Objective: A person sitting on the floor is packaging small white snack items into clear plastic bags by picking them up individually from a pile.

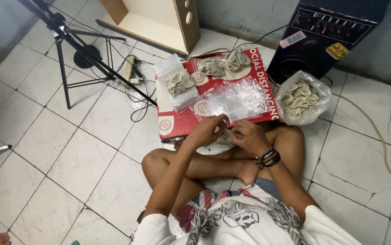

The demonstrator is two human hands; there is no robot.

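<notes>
Two hands pinching a small pale piece over crossed legs, with stock laid out on a red board in front.

From the left: a tripod (pixel 75 54) stands well apart on the tiled floor, out of reach. The red board (pixel 177 124) serves as a low work surface, so the small filled bag (pixel 179 84), a second filled bag (pixel 225 63) and the heap of empty clear bags (pixel 238 97) sit within arm's reach. The left hand (pixel 209 130) is curled nearly closed, fingertips pinched on the small pale piece (pixel 228 136) (too small to identify). The right hand (pixel 250 138), likewise curled, touches it from the other side. The big open bag (pixel 302 97) leans against the speaker (pixel 331 31).
</notes>
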